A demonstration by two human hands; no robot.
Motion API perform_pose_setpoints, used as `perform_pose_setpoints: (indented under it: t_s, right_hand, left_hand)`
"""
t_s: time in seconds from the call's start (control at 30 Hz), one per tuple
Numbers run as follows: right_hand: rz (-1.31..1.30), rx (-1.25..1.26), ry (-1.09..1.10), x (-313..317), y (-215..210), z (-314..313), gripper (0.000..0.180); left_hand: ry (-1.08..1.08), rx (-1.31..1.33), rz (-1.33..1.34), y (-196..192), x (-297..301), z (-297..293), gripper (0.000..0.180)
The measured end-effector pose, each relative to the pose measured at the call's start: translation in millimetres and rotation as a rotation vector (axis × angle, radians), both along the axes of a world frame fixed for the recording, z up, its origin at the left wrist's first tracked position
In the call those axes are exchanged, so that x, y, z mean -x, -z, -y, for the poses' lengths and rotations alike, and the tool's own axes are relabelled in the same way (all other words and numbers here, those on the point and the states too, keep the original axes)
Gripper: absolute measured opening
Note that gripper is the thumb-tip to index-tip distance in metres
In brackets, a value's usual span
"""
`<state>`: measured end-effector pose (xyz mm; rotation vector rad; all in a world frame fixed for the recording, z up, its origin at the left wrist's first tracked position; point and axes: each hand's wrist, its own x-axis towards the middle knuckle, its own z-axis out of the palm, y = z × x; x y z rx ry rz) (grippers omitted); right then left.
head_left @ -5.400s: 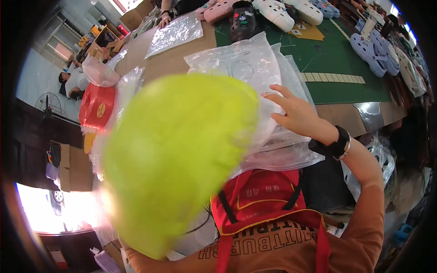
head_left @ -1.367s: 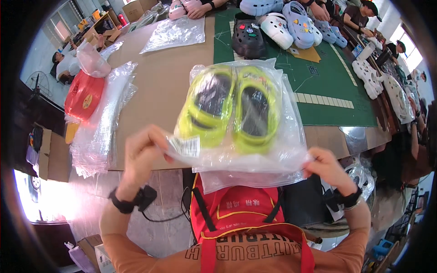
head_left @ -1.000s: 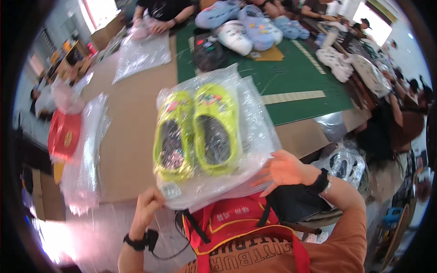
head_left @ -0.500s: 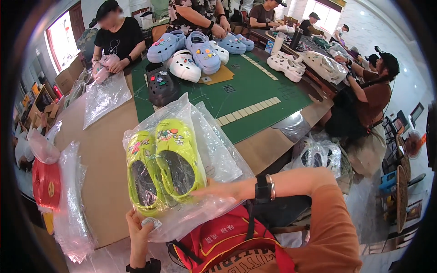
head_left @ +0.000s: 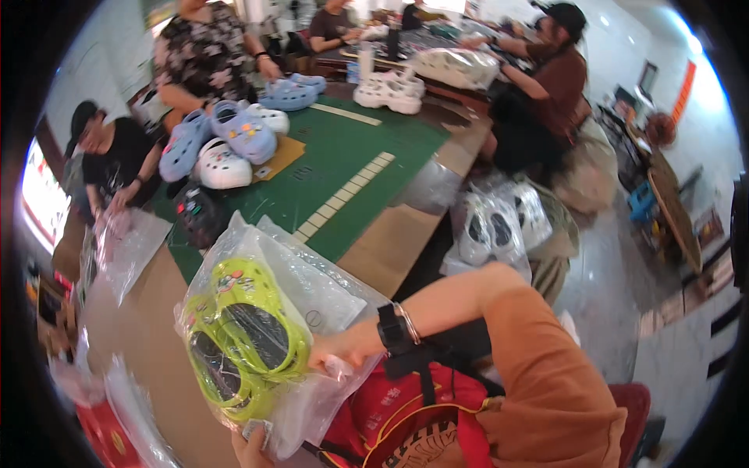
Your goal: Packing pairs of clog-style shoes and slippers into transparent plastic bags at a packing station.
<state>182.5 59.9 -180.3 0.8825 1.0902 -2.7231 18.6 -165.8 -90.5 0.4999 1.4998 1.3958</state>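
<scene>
A pair of lime-green clogs (head_left: 299,343) with colourful charms lies inside a clear plastic bag (head_left: 300,425) at the near side of the table. My right hand (head_left: 345,352) is closed on the bunched bag film beside the clogs' heels. Low in the view, my left hand (head_left: 251,446) pinches the bag's near corner by a small pale label; part of that hand is cut off by the frame edge. More flat clear bags (head_left: 335,300) lie partly under the bagged pair.
Light-blue clogs (head_left: 248,136), a white clog (head_left: 222,165) and a black clog (head_left: 201,214) sit on the green mat (head_left: 367,168). Bagged white clogs (head_left: 490,226) are at right, a stack of plastic bags (head_left: 144,413) at left. Co-workers sit around the tables.
The view has swung to the right. My right hand has closed on the bag's film beside the heels, and the bagged clogs sit more tilted. My left hand stays at the near corner.
</scene>
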Motion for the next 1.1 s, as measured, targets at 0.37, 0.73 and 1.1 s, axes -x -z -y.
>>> perform_pose_setpoints:
  t_s: [0.37,0.73,1.1]
  right_hand:
    - [-0.485,-0.356,0.279,-45.0,-97.5,-10.3,0.008]
    - [-0.547,-0.805,0.712,-177.7,-153.6,-61.5,0.007]
    - [-0.519,-0.389,1.663,-357.4,-85.1,-131.9,0.012]
  left_hand:
    - [0.044,-0.238,-0.231,-54.9,19.5,-6.5,0.042]
    - [0.479,-0.038,-0.757,-42.7,-16.1,-63.6,0.05]
    - [0.899,0.105,-1.105,-0.2,-11.8,-76.5,0.052]
